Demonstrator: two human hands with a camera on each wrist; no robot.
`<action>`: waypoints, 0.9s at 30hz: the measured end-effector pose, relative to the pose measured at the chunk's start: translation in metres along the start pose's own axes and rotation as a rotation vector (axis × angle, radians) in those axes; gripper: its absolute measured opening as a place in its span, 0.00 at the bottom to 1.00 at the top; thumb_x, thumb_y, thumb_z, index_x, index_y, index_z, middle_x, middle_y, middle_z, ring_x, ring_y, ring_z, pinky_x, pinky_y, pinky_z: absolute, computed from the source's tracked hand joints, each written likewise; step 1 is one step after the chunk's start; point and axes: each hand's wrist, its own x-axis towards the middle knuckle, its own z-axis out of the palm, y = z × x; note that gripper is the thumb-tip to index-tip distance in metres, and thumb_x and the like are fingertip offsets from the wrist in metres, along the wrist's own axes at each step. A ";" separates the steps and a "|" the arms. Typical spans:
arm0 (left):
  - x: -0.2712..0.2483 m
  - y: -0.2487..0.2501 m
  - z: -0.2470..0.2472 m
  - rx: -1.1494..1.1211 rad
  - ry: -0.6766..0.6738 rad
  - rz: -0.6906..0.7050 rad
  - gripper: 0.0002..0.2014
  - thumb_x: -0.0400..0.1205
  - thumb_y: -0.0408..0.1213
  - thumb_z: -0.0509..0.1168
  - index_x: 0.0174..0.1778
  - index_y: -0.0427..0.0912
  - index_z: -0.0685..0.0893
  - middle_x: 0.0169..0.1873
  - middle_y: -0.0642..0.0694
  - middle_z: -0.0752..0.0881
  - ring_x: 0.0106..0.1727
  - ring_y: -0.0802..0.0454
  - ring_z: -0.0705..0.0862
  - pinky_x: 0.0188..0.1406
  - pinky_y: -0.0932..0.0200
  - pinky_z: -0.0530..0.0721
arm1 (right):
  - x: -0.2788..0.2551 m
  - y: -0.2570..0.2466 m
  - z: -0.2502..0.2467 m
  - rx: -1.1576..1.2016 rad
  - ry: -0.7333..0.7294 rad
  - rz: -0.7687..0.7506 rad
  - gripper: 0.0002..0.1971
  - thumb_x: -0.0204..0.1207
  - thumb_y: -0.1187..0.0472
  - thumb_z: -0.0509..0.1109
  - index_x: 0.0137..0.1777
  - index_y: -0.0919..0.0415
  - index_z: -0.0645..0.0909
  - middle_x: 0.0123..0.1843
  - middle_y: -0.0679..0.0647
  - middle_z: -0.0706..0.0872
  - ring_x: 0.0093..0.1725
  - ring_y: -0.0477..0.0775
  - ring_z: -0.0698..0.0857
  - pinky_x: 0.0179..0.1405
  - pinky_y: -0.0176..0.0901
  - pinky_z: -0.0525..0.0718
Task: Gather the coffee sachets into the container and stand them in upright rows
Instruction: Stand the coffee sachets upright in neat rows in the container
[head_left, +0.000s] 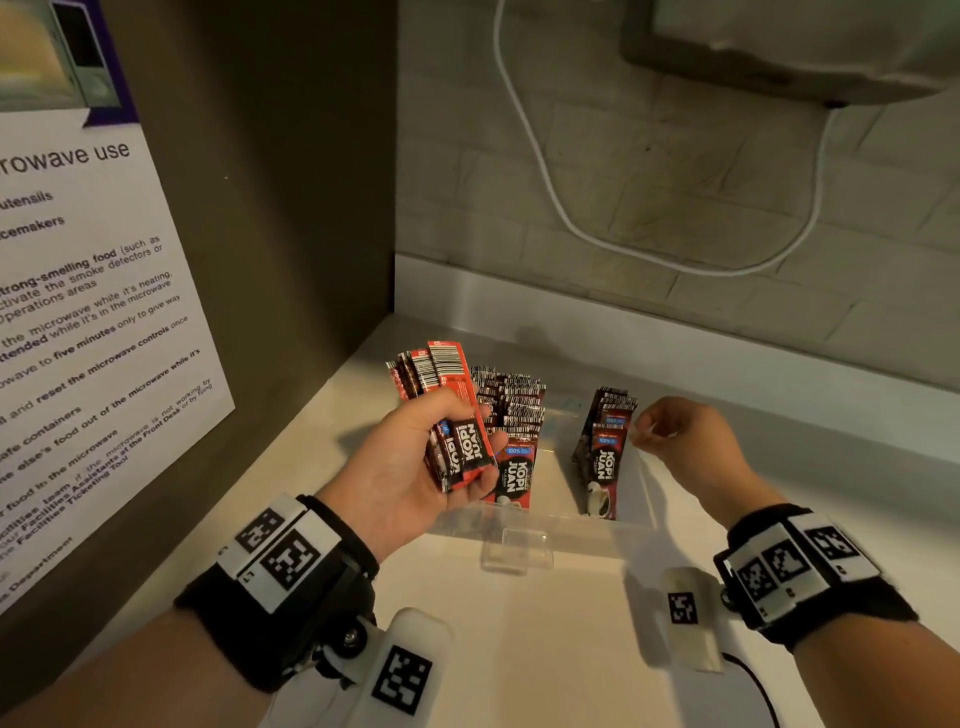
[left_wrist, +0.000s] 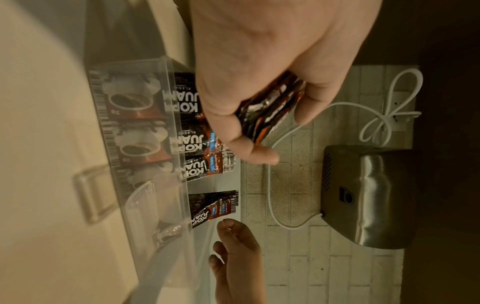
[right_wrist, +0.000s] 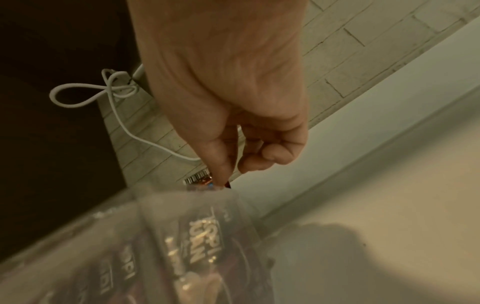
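Observation:
A clear plastic container stands on the pale counter. Inside, red and black Kopi Juan sachets stand upright in a long left row and a shorter right row, with a gap between them. My left hand hovers over the container's left end and grips a fanned bundle of sachets, barcode ends up. My right hand is at the top of the right row, fingers loosely curled. Its thumb tip touches a sachet top; I see nothing gripped.
A dark panel with a microwave notice closes the left side. On the tiled back wall hang a metal appliance and its looping white cable. A clear tab juts from the container's front.

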 end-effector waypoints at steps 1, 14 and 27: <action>-0.001 0.000 0.000 0.000 -0.010 -0.008 0.07 0.79 0.30 0.64 0.51 0.37 0.83 0.40 0.38 0.90 0.39 0.47 0.90 0.25 0.57 0.85 | 0.000 -0.001 -0.001 0.009 0.021 0.007 0.09 0.72 0.68 0.76 0.35 0.58 0.80 0.31 0.52 0.79 0.29 0.49 0.73 0.27 0.40 0.67; -0.003 -0.013 0.007 0.253 -0.157 -0.024 0.12 0.73 0.30 0.73 0.52 0.43 0.87 0.46 0.37 0.90 0.40 0.44 0.89 0.22 0.59 0.82 | -0.054 -0.094 -0.020 0.624 -0.286 -0.173 0.13 0.67 0.58 0.76 0.50 0.60 0.82 0.34 0.52 0.81 0.24 0.47 0.75 0.20 0.35 0.70; 0.001 -0.005 0.006 0.002 -0.070 -0.015 0.18 0.68 0.40 0.76 0.53 0.41 0.87 0.43 0.40 0.91 0.35 0.49 0.89 0.20 0.61 0.82 | -0.071 -0.088 -0.019 0.745 -0.275 -0.503 0.08 0.57 0.75 0.81 0.32 0.64 0.87 0.41 0.54 0.90 0.41 0.49 0.87 0.43 0.38 0.85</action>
